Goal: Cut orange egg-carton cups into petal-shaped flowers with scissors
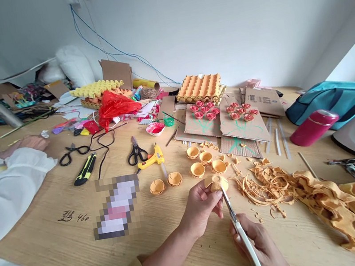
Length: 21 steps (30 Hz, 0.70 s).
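My left hand (199, 205) pinches a small orange egg-carton cup (218, 183), tilted with its base toward me. In my right hand (257, 239) are white-handled scissors (246, 243), seen almost edge-on, their blades touching the cup's near side. Just beyond stand several trimmed orange cups (197, 169) with petal-like rims. Two more, a petalled cup (157, 187) and its neighbour (175, 179), sit further left. Curly orange carton scraps (267, 188) lie right of my hands.
A yellow glue gun (154, 156), black scissors (136, 153) and a cutter (85, 170) lie left. Cardboard sheets (244, 129) bearing red flowers stand behind, near stacked egg trays (199, 87). A magenta bottle (314, 127) lies right. Another person's white sleeve (14, 190) occupies the left edge.
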Tool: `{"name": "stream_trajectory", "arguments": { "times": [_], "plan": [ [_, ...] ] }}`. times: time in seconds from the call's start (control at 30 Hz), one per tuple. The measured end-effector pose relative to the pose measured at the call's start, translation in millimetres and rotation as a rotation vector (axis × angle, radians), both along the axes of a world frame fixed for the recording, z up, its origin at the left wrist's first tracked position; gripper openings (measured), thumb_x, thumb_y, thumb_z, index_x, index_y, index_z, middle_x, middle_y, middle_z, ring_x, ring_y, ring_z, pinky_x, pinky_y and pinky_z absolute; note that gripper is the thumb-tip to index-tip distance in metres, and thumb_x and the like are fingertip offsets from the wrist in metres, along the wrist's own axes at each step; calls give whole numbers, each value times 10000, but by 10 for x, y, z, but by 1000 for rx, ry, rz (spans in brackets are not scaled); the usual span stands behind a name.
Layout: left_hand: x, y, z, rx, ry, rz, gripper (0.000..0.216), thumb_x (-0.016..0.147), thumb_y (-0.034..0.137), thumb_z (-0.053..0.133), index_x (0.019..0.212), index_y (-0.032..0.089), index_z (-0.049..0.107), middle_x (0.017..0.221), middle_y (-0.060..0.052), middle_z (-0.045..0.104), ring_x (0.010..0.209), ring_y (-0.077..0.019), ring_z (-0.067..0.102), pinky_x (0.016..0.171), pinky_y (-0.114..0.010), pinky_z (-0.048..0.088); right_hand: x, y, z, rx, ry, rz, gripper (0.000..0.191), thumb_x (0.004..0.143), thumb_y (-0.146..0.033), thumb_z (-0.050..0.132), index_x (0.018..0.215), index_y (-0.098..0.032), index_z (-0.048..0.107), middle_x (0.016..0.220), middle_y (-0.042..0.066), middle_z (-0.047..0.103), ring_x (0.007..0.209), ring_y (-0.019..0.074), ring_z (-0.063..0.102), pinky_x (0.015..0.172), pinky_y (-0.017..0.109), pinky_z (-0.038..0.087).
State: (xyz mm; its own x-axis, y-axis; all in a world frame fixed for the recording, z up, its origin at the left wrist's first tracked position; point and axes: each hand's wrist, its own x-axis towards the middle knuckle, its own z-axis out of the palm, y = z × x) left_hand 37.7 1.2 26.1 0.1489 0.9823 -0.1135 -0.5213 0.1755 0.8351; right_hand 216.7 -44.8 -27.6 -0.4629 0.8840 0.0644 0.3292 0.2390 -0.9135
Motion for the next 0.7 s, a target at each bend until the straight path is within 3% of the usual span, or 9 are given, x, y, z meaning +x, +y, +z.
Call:
{"name": "stream_trajectory", "arguments": {
  "times": [0.7],
  "plan": [
    [-9, 10, -7, -42, -8, -2, 333, 674, 399, 813, 783, 153, 617, 649, 24, 558, 535, -71, 465, 403, -150, 427, -39, 1, 101, 91, -87, -50, 411, 1009, -479, 400, 714, -210, 496, 615, -16, 479, 523, 137, 424, 484, 259, 373]
  ]
}}
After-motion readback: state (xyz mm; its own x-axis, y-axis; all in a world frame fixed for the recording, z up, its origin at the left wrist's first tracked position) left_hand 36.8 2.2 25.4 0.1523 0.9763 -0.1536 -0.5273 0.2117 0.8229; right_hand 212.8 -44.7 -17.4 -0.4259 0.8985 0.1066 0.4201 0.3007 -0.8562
